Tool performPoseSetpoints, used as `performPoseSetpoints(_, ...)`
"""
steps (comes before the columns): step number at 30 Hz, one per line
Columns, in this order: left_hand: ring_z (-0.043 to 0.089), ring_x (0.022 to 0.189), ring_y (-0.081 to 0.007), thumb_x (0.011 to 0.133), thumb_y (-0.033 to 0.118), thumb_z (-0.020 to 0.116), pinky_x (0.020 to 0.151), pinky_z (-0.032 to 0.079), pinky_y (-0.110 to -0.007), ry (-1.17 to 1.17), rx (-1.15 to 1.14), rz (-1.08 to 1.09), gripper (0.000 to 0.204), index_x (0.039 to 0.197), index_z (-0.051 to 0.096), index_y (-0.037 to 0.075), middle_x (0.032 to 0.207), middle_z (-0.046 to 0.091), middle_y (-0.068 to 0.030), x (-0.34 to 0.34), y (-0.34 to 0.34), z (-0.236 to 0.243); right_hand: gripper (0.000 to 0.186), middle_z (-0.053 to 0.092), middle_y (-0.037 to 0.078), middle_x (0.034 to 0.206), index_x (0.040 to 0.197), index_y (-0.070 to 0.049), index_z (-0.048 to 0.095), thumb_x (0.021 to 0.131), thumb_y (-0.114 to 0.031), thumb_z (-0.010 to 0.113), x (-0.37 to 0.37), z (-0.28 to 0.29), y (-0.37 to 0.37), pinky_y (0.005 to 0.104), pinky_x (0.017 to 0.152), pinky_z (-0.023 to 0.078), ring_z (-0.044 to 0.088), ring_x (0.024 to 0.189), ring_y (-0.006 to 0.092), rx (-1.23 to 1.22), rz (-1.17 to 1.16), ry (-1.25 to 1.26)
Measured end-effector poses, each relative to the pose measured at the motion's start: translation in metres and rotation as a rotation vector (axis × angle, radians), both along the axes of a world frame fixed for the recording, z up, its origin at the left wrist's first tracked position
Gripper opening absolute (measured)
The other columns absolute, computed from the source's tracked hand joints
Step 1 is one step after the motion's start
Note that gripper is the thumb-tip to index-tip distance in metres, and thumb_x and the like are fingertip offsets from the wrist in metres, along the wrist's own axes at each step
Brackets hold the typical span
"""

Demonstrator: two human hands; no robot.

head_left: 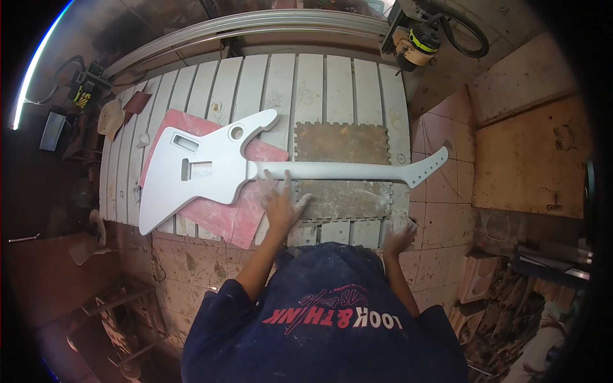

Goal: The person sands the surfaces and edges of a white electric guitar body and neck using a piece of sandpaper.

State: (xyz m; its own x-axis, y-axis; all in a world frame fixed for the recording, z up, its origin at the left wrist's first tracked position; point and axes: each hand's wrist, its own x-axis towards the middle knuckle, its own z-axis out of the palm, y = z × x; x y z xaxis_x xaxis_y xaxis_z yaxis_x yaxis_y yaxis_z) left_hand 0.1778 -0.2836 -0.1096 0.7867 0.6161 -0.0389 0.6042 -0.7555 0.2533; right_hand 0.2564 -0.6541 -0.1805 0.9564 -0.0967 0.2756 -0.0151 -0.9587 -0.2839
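Note:
A white angular electric guitar body [159, 169] lies back up on a pink sheet [227, 223], its long neck [332, 171] reaching right across grey-brown interlocking mats [341, 142] to a pointed headstock with a row of holes. My left hand [280, 204], dusty with white powder, has its fingers spread, the fingertips on the underside edge and surface of the neck near the body. My right hand [399, 233] is at the table's near right edge, closed around a pale crumpled thing that I cannot make out clearly.
The slatted white table [262, 83] has loose sheets [118, 115] at its left. A metal rail [242, 19] runs behind it, with a black and yellow power tool [415, 48] at upper right. A wooden cabinet [523, 159] stands right; wood pieces fill the lower right.

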Motion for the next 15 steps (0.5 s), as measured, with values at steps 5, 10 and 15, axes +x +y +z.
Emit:
performPoseSetpoints(5, 0.002, 0.155, -0.0576, 0.086, 0.076, 0.064, 0.117, 0.012, -0.076, -0.024, 0.014, 0.103, 0.094, 0.162, 0.038, 0.028, 0.171, 0.004, -0.0305, -0.003, 0.016, -0.007, 0.066, 0.054, 0.020, 0.133, 0.127, 0.000, 0.055, 0.076, -0.031, 0.085, 0.001, -0.004, -0.003, 0.0552, 0.100, 0.046, 0.052, 0.127, 0.0432, -0.050, -0.005, 0.003)
performPoseSetpoints(10, 0.001, 0.156, -0.0543, 0.086, 0.075, 0.064, 0.118, 0.013, -0.075, -0.001, 0.022, 0.082, 0.101, 0.165, 0.031, 0.020, 0.172, 0.005, -0.0286, 0.004, 0.012, -0.013, 0.066, 0.054, 0.020, 0.134, 0.127, 0.000, 0.055, 0.076, -0.030, 0.085, 0.001, 0.004, 0.002, 0.0542, 0.101, 0.046, 0.051, 0.128, 0.0430, -0.002, 0.014, 0.012)
performPoseSetpoints(15, 0.012, 0.160, -0.0416, 0.088, 0.074, 0.061, 0.121, 0.013, -0.071, 0.041, -0.095, -0.177, 0.109, 0.164, 0.025, 0.004, 0.172, 0.015, -0.0240, 0.014, -0.004, 0.008, 0.063, 0.056, 0.018, 0.134, 0.127, -0.001, 0.056, 0.076, -0.024, 0.085, 0.001, 0.008, 0.003, 0.0533, 0.103, 0.045, 0.052, 0.127, 0.0416, 0.040, 0.018, 0.013)
